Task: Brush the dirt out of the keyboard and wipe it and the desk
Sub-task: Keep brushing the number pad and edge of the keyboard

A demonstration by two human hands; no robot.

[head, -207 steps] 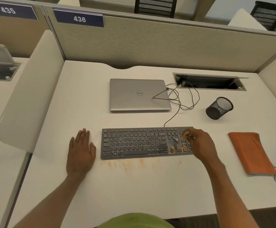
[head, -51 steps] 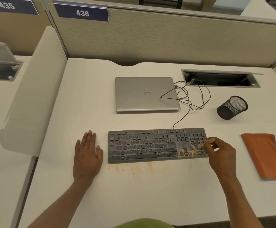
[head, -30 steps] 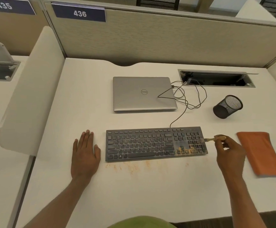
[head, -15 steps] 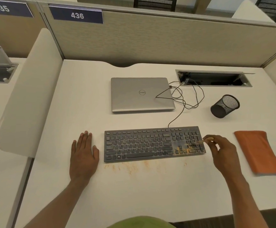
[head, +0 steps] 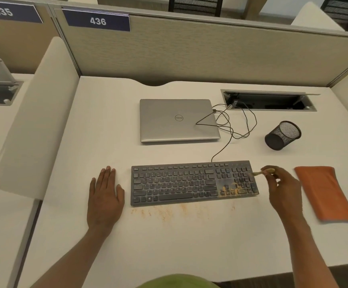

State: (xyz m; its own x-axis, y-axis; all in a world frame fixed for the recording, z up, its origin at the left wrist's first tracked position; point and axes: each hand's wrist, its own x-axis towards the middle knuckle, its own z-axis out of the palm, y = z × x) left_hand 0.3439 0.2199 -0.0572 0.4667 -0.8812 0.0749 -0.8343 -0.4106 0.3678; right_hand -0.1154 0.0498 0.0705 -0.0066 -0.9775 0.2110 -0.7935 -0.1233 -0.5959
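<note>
Right hand (head: 283, 188) pinches small tan brush (head: 261, 173), bristles over dusty right end of flat grey keyboard (head: 191, 182). Left hand (head: 104, 196) flat, fingers straight, on white desk (head: 106, 125) just left of keyboard, likely bracing.

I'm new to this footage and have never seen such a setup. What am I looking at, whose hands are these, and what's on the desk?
There is no machine: a person wears a wide-angle camera on the head, so the picture looks forward and down at their arms. The left hand lies flat on the white desk beside a dark keyboard. The right hand pinches a small brush, its bristles at the keypad end, where orange dirt sits; more is scattered on the desk in front. Behind lie a closed silver laptop and a tipped mesh cup; an orange pouch lies to the right.
</note>
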